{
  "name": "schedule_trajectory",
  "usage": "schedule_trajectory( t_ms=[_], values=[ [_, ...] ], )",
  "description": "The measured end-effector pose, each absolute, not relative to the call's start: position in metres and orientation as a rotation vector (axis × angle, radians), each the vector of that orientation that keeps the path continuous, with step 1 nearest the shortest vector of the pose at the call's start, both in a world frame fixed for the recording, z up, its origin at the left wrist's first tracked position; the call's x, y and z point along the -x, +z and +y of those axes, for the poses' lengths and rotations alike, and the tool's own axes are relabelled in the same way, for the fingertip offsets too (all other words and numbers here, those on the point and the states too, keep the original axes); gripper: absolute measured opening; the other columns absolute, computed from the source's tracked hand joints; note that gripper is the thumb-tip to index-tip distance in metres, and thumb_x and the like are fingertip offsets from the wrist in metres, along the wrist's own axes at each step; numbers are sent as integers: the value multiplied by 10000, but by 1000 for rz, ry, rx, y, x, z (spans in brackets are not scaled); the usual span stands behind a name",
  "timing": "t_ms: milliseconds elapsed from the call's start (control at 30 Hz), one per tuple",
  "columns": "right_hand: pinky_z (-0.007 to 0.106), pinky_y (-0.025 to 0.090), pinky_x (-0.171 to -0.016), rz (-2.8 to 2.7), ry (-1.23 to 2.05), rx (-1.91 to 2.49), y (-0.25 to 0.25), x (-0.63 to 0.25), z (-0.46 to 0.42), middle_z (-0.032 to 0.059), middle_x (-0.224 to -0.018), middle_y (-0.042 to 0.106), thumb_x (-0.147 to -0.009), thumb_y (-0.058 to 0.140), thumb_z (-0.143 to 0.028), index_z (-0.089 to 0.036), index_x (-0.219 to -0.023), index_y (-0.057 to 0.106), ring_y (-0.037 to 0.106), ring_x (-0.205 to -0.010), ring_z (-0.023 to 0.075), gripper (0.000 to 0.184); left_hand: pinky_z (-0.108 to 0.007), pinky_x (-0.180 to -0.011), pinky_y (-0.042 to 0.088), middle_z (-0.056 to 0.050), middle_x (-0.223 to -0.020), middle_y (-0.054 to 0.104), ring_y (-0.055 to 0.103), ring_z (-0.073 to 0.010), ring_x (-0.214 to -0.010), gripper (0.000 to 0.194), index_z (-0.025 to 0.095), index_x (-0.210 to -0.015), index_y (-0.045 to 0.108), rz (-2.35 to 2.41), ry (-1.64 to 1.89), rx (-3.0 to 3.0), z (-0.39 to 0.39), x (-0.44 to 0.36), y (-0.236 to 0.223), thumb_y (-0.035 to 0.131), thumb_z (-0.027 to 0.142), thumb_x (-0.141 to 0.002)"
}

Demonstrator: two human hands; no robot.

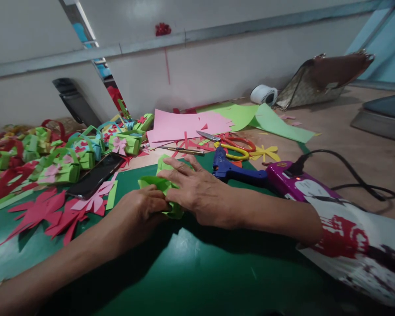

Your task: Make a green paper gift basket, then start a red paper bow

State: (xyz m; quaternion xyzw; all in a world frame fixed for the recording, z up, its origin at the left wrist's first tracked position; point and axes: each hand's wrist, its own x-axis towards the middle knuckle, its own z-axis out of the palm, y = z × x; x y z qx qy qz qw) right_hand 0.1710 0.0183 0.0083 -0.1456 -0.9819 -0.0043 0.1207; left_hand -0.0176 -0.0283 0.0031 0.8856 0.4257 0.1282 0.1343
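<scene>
We see the left hand [144,205] pinching green paper [150,180], apparently to steady it; the right hand [204,193], fingers spread, presses it.

A lime-green folded paper piece [154,181] sits between the person's two hands, above the dark green work surface [191,272]; from here I can't tell whether it rests there. The paper is matte and creased, partly shaped, with one flap jutting out leftward and another part rising behind the fingers. The left hand [148,204] pinches its near side, fingers curled in. The right hand [200,191] reaches across from the other side, fingers laid over it. A crumpled-looking lower edge shows beneath; the rest is hidden.
</scene>
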Motion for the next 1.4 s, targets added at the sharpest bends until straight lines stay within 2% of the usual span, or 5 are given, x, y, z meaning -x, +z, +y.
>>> schedule_trajectory(
  t_ms=[267, 467, 1000, 1200, 1400],
  values=[
    [571, 119, -1015, -2925, 102, 366, 15, -169, 18, 82, -1029, 620, -649, 562, 0, -138, -852, 645, 374, -1199, 289, 259, -283, -716, 423, -39, -822, 672, 566, -188, -827, 267, 195, -886, 689, 1199, 221, -2591, -27, 20, 4, 479, 64, -789],
    [579, 161, -968, -3034, 155, 514, 23, -164, 11, 61, -788, 607, -673, 617, -79, -144, -704, 643, 474, -922, 233, 76, -266, -645, 415, -48, -739, 628, 550, -167, -730, 206, 182, -775, 673, 1219, 312, -2602, -30, 20, 4, 477, 144, -824],
    [683, 110, -936, -3036, 223, 541, 23, -161, 7, 51, -757, 573, -678, 639, -123, -138, -646, 629, 474, -896, 235, 37, -245, -637, 428, -53, -729, 618, 565, -158, -710, 219, 149, -795, 681, 1298, 273, -2583, -35, 18, 7, 463, 122, -795],
    [640, 117, -970, -3087, 287, 612, 31, -158, 5, 32, -758, 574, -632, 576, 2, -153, -570, 585, 466, -903, 213, 166, -243, -627, 418, -52, -729, 625, 566, -156, -702, 226, 152, -804, 682, 1252, 316, -2624, -37, 17, 7, 460, 111, -808],
    [602, 147, -973, -3106, 221, 594, 31, -159, 3, 22, -685, 550, -636, 532, 14, -162, -578, 594, 467, -863, 205, 195, -246, -616, 402, -52, -693, 617, 552, -163, -698, 211, 145, -737, 654, 1245, 271, -2691, -36, 18, 7, 463, 63, -775]
  ],
)
